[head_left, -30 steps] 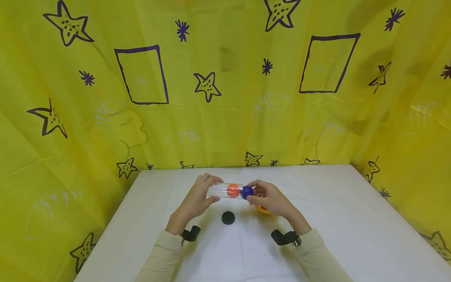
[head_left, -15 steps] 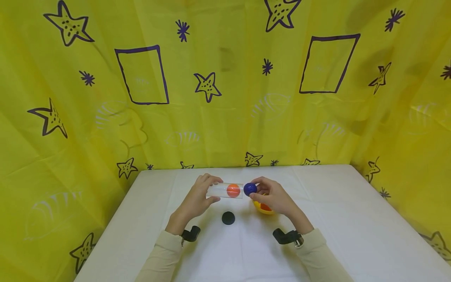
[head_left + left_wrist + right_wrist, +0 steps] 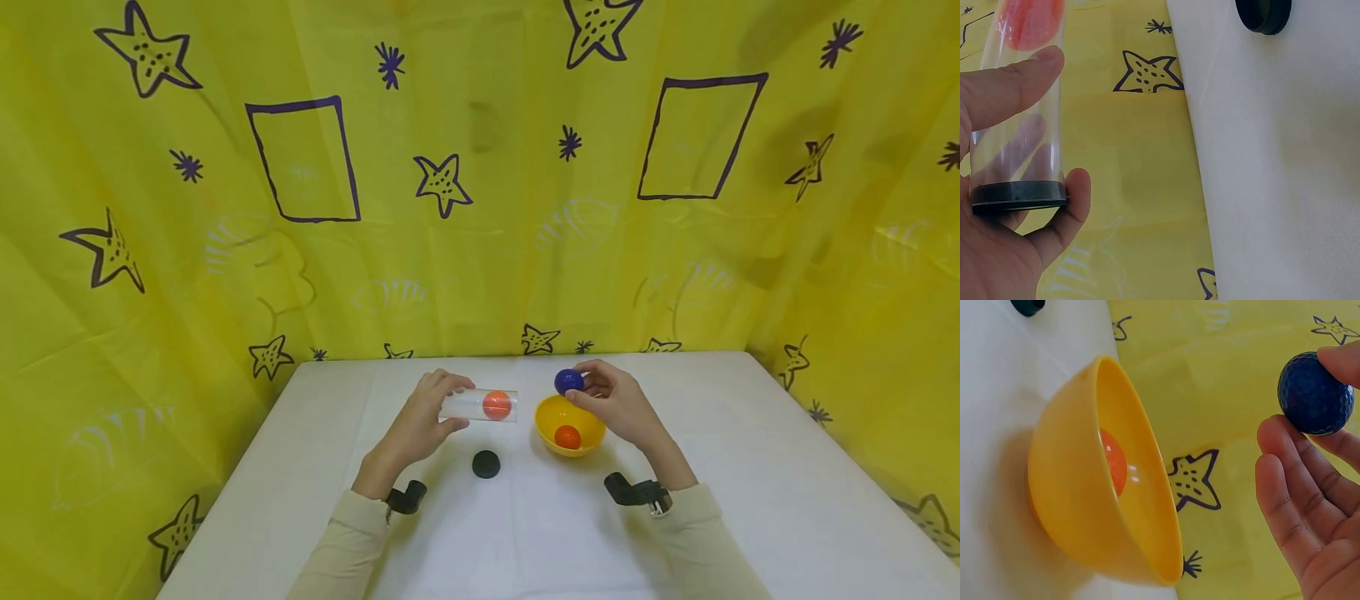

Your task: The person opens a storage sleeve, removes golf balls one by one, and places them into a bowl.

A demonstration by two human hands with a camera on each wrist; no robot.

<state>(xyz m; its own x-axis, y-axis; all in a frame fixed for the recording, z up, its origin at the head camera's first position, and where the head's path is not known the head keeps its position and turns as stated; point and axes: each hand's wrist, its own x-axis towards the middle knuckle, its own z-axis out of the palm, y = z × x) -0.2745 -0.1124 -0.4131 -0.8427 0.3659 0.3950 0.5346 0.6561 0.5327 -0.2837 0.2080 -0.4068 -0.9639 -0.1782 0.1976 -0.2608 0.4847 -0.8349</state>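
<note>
My left hand (image 3: pixel 422 423) grips a clear plastic tube (image 3: pixel 468 405) that lies sideways in the air, its thumb and fingers around one end. In the left wrist view, a black cap (image 3: pixel 1019 195) closes the tube's end near the palm. An orange ball (image 3: pixel 497 405) sits inside near the tube's other, uncapped end. My right hand (image 3: pixel 622 404) pinches a dimpled blue golf ball (image 3: pixel 1315 394) between thumb and fingers. It is above the back rim of a yellow bowl (image 3: pixel 1072 481), and the ball is apart from the tube. Another orange ball (image 3: pixel 567 437) lies in the bowl.
A round black cap (image 3: pixel 486 464) lies on the white-covered table (image 3: pixel 450 542), in front of the tube and left of the bowl. A yellow patterned curtain (image 3: pixel 495 267) hangs behind the table and along both sides.
The right hand has drawn the blue golf ball away from the tube's uncapped end, rightward and over the bowl. The left hand and the tube have stayed in place.
</note>
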